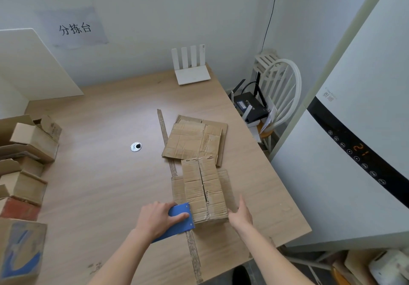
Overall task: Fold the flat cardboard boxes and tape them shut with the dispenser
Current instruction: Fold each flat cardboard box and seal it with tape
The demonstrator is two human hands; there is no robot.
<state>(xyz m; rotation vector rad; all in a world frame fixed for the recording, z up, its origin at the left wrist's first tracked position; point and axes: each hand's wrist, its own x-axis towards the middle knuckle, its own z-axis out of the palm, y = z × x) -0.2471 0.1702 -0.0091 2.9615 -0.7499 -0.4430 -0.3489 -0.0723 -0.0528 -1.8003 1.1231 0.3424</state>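
A folded cardboard box (204, 187) stands on the wooden table (99, 185) near the front edge, its two top flaps meeting along a middle seam. My left hand (158, 217) grips a blue tape dispenser (179, 221) held against the box's near left corner. My right hand (241, 215) lies with straight fingers against the box's right side. Several flat cardboard boxes (194, 140) lie stacked just beyond the folded box.
Folded boxes (31, 143) are piled along the table's left edge. A white router (192, 68) stands at the back, a metal cable grommet (136, 146) sits mid-table. A tape strip (164, 132) runs across the tabletop. A white chair (281, 92) and a tall white appliance (354, 143) stand on the right.
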